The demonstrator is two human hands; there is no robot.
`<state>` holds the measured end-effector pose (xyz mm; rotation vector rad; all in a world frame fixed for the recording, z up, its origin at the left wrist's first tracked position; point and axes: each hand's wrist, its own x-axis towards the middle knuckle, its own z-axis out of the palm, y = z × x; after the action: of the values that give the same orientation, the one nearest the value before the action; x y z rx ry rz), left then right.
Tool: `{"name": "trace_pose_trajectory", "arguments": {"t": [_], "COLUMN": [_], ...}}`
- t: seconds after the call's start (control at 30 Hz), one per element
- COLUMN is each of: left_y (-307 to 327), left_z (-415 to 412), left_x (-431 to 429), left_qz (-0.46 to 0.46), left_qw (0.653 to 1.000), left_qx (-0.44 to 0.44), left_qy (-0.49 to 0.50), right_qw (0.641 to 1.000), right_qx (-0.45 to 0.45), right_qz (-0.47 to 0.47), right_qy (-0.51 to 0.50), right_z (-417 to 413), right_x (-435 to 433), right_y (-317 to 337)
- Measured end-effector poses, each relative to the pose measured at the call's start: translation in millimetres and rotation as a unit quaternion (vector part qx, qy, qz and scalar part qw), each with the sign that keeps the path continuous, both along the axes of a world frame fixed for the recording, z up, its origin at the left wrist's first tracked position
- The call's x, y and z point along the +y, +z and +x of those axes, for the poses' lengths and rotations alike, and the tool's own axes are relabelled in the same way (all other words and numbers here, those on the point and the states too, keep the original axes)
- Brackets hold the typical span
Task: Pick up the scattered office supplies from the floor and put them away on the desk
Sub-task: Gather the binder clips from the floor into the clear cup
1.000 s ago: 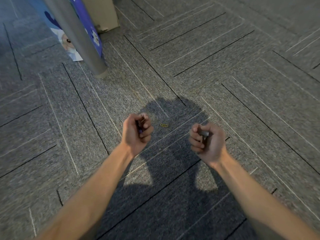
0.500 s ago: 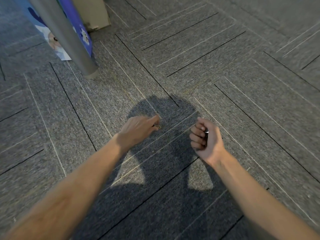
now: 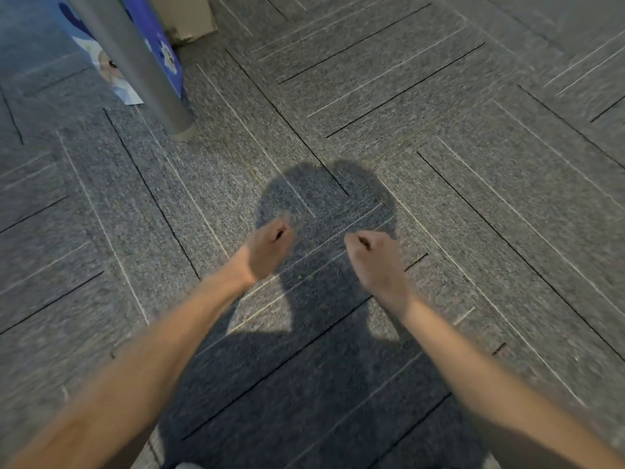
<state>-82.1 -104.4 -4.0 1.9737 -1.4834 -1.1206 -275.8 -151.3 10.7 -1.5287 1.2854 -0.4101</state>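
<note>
Left hand [image 3: 270, 249] and right hand [image 3: 376, 260] are held above the carpet floor [image 3: 439, 170], fingers clenched; contents cannot be told. Print on the blue bag [image 3: 154, 32] is blurred.

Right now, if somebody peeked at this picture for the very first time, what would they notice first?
Two bare arms reach in from the bottom, and the left hand and right hand are curled into fists above the grey carpet. Anything inside them is hidden. Their big dark shadow spreads over the floor beneath them. At the top left, a shiny metal pole stands in front of a blue cartoon picture.
</note>
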Motion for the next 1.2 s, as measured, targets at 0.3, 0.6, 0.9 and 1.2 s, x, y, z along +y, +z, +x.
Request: {"name": "trace_pose_trajectory", "arguments": {"t": [0.3,0.6,0.9,1.2], "left_y": [224.8,532.7,768.9,858.3], "left_z": [-14.0,2.1,18.2,116.6], "left_x": [71.7,124.1,158.4,176.6], "left_qz": [-0.012,0.014,0.005,-0.068], "left_qw": [0.966,0.968,0.960,0.922], "left_qx": [0.116,-0.051,-0.100,-0.081], "left_qy": [0.231,0.246,0.261,0.372], "right_qw": [0.979,0.990,0.974,0.944], "right_qx": [0.079,0.021,0.006,-0.037], "right_qz": [-0.115,-0.054,-0.094,-0.143], "right_qy": [0.146,0.132,0.208,0.295], "right_z": [21.9,23.1,94.0,230.5], "right_x": [36.1,43.0,67.2,76.3], "right_y": [190.5,484.8,732.7,841.2]}}
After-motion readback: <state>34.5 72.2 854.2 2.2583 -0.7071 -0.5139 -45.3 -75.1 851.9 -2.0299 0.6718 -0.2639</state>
